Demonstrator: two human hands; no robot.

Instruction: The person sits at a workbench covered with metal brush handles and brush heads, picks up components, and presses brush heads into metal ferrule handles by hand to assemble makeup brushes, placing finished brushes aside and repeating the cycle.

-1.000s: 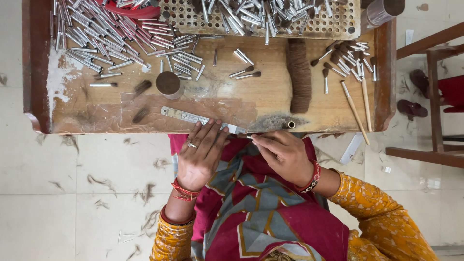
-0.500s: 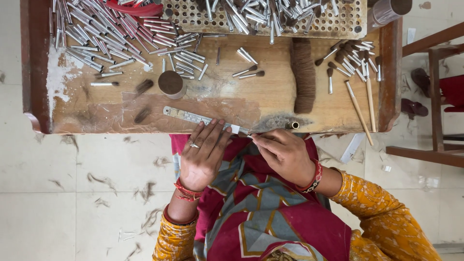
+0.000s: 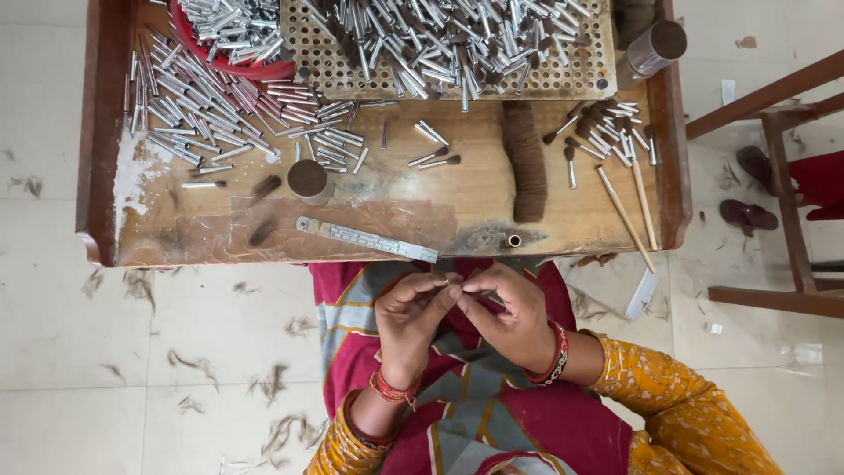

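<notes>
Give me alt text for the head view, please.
Both hands, left hand and right hand, meet fingertip to fingertip over the lap, pinching something small just below a wooden table strewn with metal tubes; a ruler lies near its front edge.

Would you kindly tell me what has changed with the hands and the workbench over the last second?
Both hands drew back from the bench edge toward the lap. The left hand and right hand now meet fingertip to fingertip, pinching something small that is too tiny to identify. The metal ruler, the loose metal tubes, the perforated tray and the wooden bench stayed as they were.
</notes>
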